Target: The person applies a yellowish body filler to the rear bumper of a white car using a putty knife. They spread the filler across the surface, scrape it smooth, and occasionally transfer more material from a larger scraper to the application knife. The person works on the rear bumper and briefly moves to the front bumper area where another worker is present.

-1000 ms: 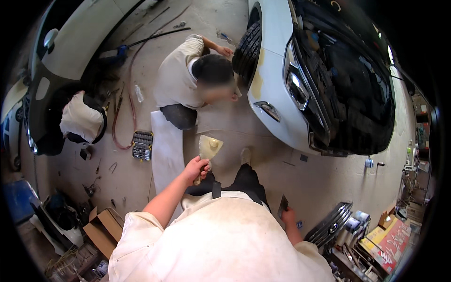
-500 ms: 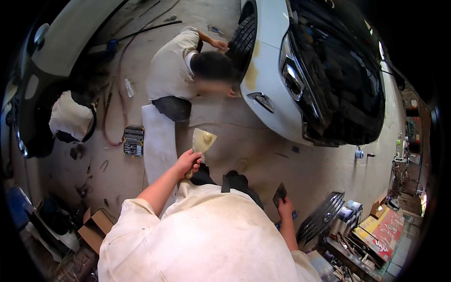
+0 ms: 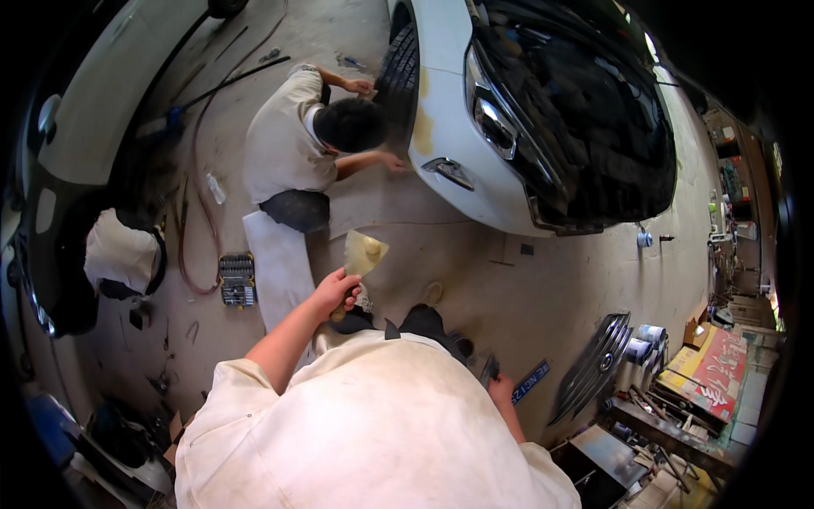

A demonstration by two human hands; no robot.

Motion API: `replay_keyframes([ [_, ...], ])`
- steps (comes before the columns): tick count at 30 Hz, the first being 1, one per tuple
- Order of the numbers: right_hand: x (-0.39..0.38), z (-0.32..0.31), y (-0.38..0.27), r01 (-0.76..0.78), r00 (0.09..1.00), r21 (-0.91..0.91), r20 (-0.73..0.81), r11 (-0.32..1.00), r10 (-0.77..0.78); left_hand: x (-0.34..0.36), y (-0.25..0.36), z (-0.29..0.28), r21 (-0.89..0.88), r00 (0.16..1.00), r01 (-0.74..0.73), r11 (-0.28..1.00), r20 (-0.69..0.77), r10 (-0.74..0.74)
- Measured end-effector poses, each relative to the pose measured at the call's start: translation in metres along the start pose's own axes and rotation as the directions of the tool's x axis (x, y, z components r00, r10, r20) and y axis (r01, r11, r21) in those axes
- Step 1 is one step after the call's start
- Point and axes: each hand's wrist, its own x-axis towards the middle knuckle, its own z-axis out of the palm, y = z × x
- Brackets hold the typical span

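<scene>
Concrete floor [image 3: 462, 271], dusty & scuffed, ran right across the workshop, w/ a car on either side. Nearest: left hand [image 3: 337, 293], approx. centre, its grip closed round the handle of a wide spreader [image 3: 356, 262], which fanned out toward the far side. Yellowish lump [image 3: 371, 246], prob. filler, sat on the spreader. Right hand [image 3: 500, 388], lower & to the right, looked closed in its grip too, on a small dark scraper [image 3: 489, 368]; exact shape n/a, too small.

Step in hand, judging by this: holding the loaded spreader up, 2nd tool kept low, neither on any surface. Next move, whichever way, prob. called for a steady, fairly level spreader so the lump didn't slide.

Beyond right hand: blue plate [image 3: 532, 382] on the floor, then a dark grille [image 3: 598, 360] further right. Left of the spreader lay a pale sheet [image 3: 275, 263], w/ an open tool kit [image 3: 237, 280] just beside it. Farther off, a co-worker [image 3: 284, 153] crouched by the white car [image 3: 462, 85], one hand near its tyre [image 3: 398, 72], t'other near the bumper. Tan patch [image 3: 423, 127] showed between wheel arch & fog lamp [image 3: 449, 172]. Far left: second car [image 3: 97, 127], reddish hose [image 3: 197, 153] nearby.
</scene>
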Motion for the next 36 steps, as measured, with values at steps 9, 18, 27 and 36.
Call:
replay_keyframes([
  [9,0.01,-0.03,-0.064,-0.242,0.947,0.013,0.222,0.97,0.233,-0.006,0.005,-0.004,0.018,1.0,-0.003,1.0,-0.017,0.003],
  [18,0.043,-0.02,-0.075,-0.163,0.977,0.053,0.146,0.985,0.154,-0.003,0.008,-0.006,0.03,1.0,-0.022,0.999,-0.021,0.023],
  [27,0.031,-0.006,-0.065,-0.086,0.986,0.042,0.148,0.995,0.079,-0.011,-0.002,-0.021,-0.019,0.999,-0.031,0.999,-0.028,0.031],
  [36,0.022,0.007,-0.061,-0.17,0.983,0.231,0.11,0.958,0.148,-0.013,-0.004,-0.021,0.001,0.999,-0.033,0.999,-0.017,0.033],
])
